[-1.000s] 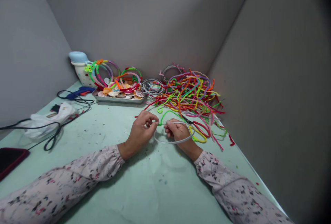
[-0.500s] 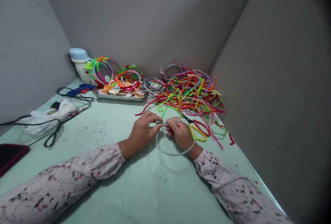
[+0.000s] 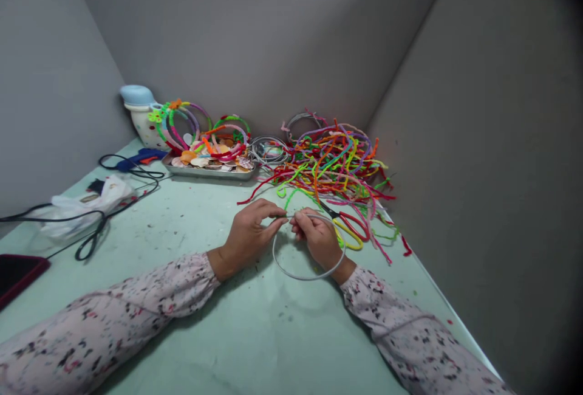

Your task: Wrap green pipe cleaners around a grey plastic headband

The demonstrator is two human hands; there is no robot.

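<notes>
A thin grey wire hoop (image 3: 296, 276) hangs from my fingertips above the table, its lower curve nearest me. My left hand (image 3: 250, 232) pinches the top of the hoop between thumb and fingers. Right beside it, my right hand (image 3: 317, 238) pinches the same hoop, which also loops in front of that hand's back. A green pipe cleaner (image 3: 291, 196) curves up from behind the fingertips; whether the fingers hold its end I cannot tell. Scissors (image 3: 354, 225) with red and yellow handles lie just right of my right hand.
Behind my hands lies a tangled pile of coloured pipe cleaners (image 3: 337, 158). Bare wire coils (image 3: 269, 151) sit left of it. A metal tray (image 3: 207, 173) holds shells and wrapped hoops. Further left are a cup (image 3: 143, 121), a blue glue gun (image 3: 141, 158), a black cable (image 3: 104, 217) and a plastic bag (image 3: 82, 209).
The hoop has tilted slightly, its lower curve dropping a little towards me and to the left. Both hands keep their pinch almost in place.
</notes>
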